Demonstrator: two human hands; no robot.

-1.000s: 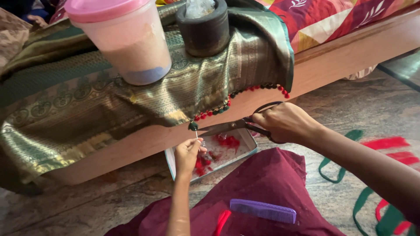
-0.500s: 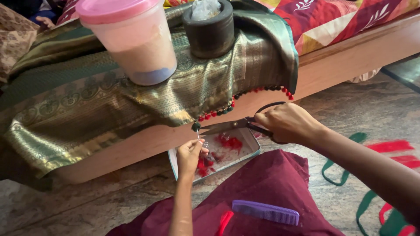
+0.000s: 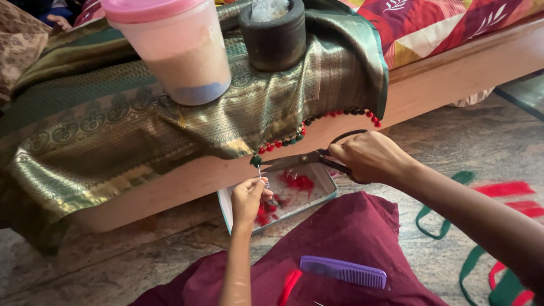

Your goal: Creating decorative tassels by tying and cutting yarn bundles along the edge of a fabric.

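Note:
A green and gold woven cloth (image 3: pixel 170 119) hangs over a wooden bed edge (image 3: pixel 430 85), its hem trimmed with small red and green tassel balls (image 3: pixel 294 136). My left hand (image 3: pixel 247 197) pinches a thin thread hanging from a green tassel (image 3: pixel 256 161) at the hem. My right hand (image 3: pixel 368 156) grips black-handled scissors (image 3: pixel 303 160), whose blades point left toward that thread just under the tassel. Below the hands a shallow metal tray (image 3: pixel 326 173) holds red thread scraps (image 3: pixel 297 182).
A plastic container with a pink lid (image 3: pixel 173 51) and a dark stone mortar (image 3: pixel 275 34) weigh the cloth down. A purple comb (image 3: pixel 343 272) lies on maroon fabric (image 3: pixel 351 238) on my lap. Red and green cloth strips (image 3: pixel 498 226) lie on the stone floor at right.
The view has shifted slightly. My right hand has brought the scissors a little closer to the thread held by my left hand.

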